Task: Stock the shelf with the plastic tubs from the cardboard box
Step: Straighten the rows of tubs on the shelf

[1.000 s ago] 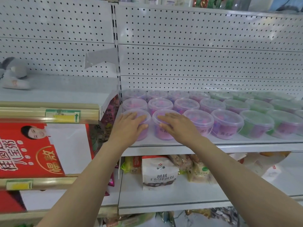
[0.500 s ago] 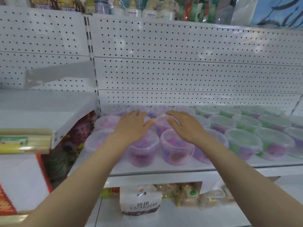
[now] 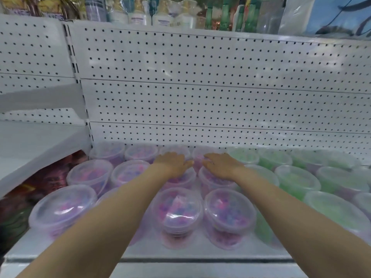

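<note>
Both arms are stretched forward over a white shelf [image 3: 200, 255] that is packed with clear plastic tubs. The left hand [image 3: 172, 164] is laid flat, palm down and fingers spread loosely, on the lid of a pink-filled tub [image 3: 180, 178] in the middle row. The right hand [image 3: 221, 165] is laid the same way on the lid of the neighbouring pink tub [image 3: 215, 180] just beside it. Nothing is gripped by either hand; the fingers are extended and rest on the lids, with the fingertips reaching toward the back row. The thumbs are pointed toward each other and are nearly touching.

The tubs are arranged in three rows from the front edge of the shelf to the pegboard back panel [image 3: 220, 87]. Tubs with pink and blue contents are seen on the left half, among them two at the front edge [image 3: 177, 215] [image 3: 228, 217] between the forearms and one at the front left corner [image 3: 63, 209]. Tubs with green contents [image 3: 297, 180] are lined up on the right half, running toward the right edge. All lids are closed and the tubs stand upright, packed close together.

Along the top, a higher shelf with white bottles [image 3: 140, 14] and green bottles [image 3: 224, 15] is visible. To the left, a separate white shelf [image 3: 30, 149] is set higher than the stocked one, and dark red packaging [image 3: 46, 177] is seen beneath it. The picture is somewhat blurred, so labels cannot be read.
</note>
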{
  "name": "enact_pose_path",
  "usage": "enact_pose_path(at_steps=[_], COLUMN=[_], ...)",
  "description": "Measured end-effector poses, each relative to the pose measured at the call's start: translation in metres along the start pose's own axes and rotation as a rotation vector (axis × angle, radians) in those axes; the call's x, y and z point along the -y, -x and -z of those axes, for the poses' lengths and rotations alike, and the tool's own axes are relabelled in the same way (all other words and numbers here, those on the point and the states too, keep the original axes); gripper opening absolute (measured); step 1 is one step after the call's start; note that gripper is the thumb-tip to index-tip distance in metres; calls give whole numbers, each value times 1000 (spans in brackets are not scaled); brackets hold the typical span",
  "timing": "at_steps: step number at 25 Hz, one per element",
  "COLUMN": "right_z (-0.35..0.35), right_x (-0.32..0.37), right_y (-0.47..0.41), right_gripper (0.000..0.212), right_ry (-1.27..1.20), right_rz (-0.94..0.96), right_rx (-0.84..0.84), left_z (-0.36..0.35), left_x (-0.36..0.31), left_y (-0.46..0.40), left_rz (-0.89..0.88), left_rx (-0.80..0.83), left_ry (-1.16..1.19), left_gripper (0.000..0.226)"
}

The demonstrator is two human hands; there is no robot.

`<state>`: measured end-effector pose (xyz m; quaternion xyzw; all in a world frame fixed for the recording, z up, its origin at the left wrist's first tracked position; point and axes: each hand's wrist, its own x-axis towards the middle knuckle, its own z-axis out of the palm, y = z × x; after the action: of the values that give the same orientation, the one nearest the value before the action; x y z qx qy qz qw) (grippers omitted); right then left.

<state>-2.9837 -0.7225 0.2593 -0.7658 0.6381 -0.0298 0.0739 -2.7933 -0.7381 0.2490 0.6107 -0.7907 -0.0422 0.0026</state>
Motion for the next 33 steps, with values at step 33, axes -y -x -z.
enact_pose_path(at_steps=[33], right_z=[-24], right_x=[27], right_y=[192], right_gripper=[47], right_ry=[-38], right_rz=[115], right_rx=[-197], left_z=[-34], left_x=[-33], left_y=[174], left_rz=[-207], left_rx=[-266], left_ry=[-79], left_gripper=[71])
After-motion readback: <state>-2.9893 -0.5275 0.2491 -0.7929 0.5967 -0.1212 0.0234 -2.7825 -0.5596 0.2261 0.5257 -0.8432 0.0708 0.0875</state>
